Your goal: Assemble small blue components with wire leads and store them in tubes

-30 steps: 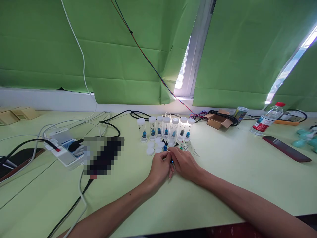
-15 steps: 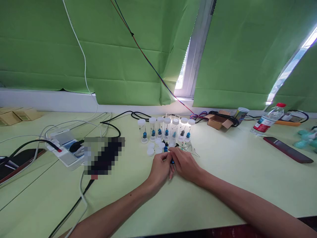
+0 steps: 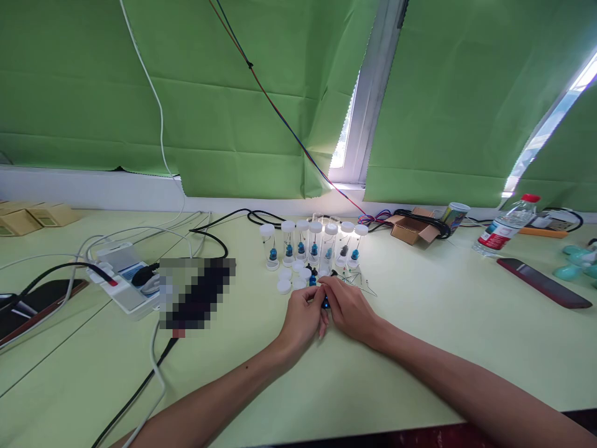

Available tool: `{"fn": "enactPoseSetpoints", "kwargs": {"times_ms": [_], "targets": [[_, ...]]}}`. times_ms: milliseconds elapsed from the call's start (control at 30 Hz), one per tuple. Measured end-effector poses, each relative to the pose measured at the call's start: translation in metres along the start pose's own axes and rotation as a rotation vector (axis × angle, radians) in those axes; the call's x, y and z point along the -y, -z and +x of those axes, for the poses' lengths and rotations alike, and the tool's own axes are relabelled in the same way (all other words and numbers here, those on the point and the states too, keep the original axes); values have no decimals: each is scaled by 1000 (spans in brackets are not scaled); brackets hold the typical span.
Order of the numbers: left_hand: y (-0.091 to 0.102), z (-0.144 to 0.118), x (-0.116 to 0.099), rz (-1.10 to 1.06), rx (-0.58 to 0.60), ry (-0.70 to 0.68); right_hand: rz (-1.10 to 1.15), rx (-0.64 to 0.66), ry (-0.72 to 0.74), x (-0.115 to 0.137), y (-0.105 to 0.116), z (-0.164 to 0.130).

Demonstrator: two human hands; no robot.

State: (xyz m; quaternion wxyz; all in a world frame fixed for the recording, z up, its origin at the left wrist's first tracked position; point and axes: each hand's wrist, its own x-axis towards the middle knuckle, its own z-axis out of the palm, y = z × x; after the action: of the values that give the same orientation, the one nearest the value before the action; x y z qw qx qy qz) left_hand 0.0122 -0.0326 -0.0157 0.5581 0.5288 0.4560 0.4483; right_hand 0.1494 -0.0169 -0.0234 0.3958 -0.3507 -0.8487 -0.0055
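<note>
Head view, left to right: a white power strip (image 3: 122,277) with plugged cables sits at the left of the pale green table (image 3: 420,348). At centre the left hand (image 3: 302,317) and right hand (image 3: 351,306) meet, fingertips pinched together on a small blue piece (image 3: 325,303), low over the tabletop. Just above them lie loose white caps (image 3: 293,277) and a row of capped clear vials (image 3: 313,244). Far right, a water bottle (image 3: 505,227). I'd say a steady, light pinch and wrists resting on the table suit such a tiny part.
</note>
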Motion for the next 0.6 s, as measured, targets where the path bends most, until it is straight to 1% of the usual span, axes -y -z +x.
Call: {"fn": "enactPoseSetpoints", "kwargs": {"times_ms": [300,600], "targets": [[0,1,0,10,2,5,28,-12,-18,-3,-2,-2],[1,0,1,15,-5,-4,53,-59,-26,-1,-1,0]]}}
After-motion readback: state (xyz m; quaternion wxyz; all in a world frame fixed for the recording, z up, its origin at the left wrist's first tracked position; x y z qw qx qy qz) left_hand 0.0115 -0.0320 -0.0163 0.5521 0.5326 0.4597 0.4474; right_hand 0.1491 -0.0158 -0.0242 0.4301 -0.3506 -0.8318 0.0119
